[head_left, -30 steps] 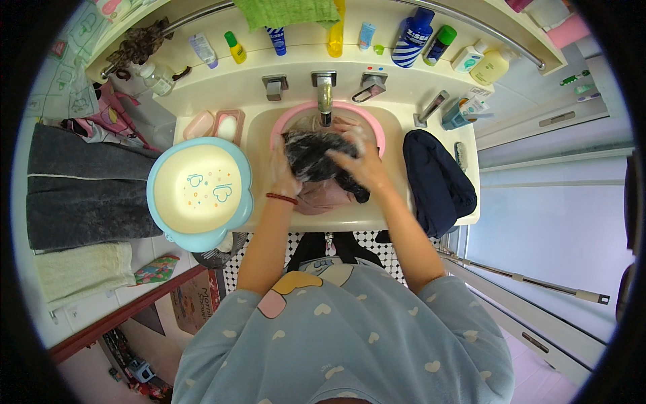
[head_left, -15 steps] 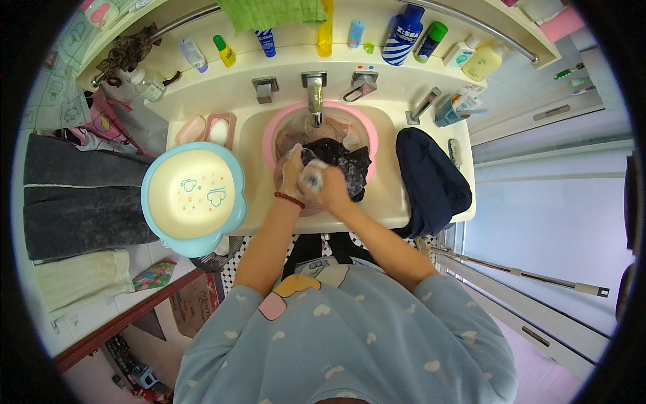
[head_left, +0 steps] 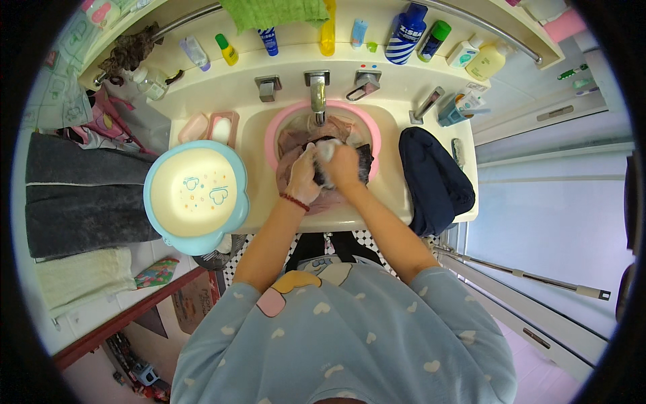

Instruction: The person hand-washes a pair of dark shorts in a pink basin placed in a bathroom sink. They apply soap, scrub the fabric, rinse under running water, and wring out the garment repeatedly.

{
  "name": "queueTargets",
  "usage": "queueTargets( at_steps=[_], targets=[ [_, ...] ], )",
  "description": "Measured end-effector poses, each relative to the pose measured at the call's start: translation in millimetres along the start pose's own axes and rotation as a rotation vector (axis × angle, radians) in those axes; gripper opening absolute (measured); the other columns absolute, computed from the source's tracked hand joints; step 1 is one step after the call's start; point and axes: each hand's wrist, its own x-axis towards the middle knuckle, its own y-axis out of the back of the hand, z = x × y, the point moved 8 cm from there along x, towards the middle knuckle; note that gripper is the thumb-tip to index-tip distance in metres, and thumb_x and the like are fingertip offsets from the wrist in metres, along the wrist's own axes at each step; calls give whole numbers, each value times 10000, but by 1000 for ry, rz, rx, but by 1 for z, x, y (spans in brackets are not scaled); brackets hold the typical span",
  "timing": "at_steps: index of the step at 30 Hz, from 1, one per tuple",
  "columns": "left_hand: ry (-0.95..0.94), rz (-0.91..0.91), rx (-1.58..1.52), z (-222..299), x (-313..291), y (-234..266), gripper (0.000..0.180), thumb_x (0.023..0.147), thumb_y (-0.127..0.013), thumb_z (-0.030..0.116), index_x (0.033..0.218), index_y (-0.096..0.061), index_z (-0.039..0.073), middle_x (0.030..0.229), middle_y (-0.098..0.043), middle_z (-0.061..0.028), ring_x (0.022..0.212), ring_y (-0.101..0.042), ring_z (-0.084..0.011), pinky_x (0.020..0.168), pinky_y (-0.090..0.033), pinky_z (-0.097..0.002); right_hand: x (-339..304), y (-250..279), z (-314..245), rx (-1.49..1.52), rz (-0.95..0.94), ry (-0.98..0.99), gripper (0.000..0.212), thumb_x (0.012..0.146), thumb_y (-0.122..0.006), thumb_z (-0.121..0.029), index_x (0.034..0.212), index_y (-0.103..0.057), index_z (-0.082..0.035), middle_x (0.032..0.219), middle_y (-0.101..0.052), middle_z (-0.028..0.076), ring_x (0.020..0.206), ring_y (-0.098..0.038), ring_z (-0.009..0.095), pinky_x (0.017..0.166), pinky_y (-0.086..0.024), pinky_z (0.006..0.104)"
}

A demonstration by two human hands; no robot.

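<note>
Over a pink-rimmed basin [head_left: 375, 135] in the sink, my two hands work close together on a wet black cloth [head_left: 365, 160] streaked with white suds. My left hand [head_left: 304, 176], with a dark red beaded bracelet at its wrist, is closed on the cloth's left part. My right hand [head_left: 342, 168] grips a bunched part beside it, with white foam at its fingers. Beneath the cloth, pinkish-brown wet clothes [head_left: 293, 140] lie in the basin. A metal faucet [head_left: 318, 101] stands over the basin's far rim.
A blue-rimmed cream basin [head_left: 235, 158] sits at the sink's left, beside a soap dish [head_left: 231, 121] with white soap. Folded navy cloth [head_left: 434, 178] rests on the right edge. Bottles and tubes line the back ledge, including a blue-striped bottle [head_left: 406, 37].
My right hand has moved up and to the right, and the foam has moved up with it. The black cloth is more gathered under my hands, spreading less to the right.
</note>
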Motion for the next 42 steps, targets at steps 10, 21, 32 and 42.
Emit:
queueTargets(
  at_steps=[10, 21, 32, 42],
  targets=[
    [-331, 160, 71, 64, -27, 23, 241, 912, -455, 215, 1100, -484, 67, 1046, -557, -110, 975, -553, -253, 850, -473, -399, 2, 17, 19, 1024, -495, -186, 395, 702, -658, 18, 1044, -460, 14, 905, -598, 109, 849, -555, 136, 759, -442, 296],
    [-335, -158, 719, 1, -37, -35, 532, 776, -576, 282, 1228, -412, 54, 1203, -484, -111, 1120, -453, -228, 933, -368, -349, -4, 22, -19, 94, 25, 4, 247, 668, -656, -290, 784, -635, -73, 672, -606, 191, 634, -594, 365, 597, -481, 413],
    [-242, 101, 491, 1, -27, -22, 370, 835, -527, 246, 1135, -486, 34, 1096, -533, -96, 1011, -521, -190, 871, -430, -321, 9, 11, 10, 61, -1, -127, 245, 685, -637, -278, 720, -638, -36, 666, -599, 209, 670, -607, 371, 604, -493, 429],
    [71, -98, 8, -11, -13, -15, 300, 909, -415, 280, 1077, -516, 53, 1049, -559, -114, 971, -551, -178, 805, -471, -313, -14, -19, 1, -15, -128, 137, 129, 621, -630, -156, 665, -629, -35, 657, -590, 206, 629, -588, 362, 586, -483, 422]
  ],
)
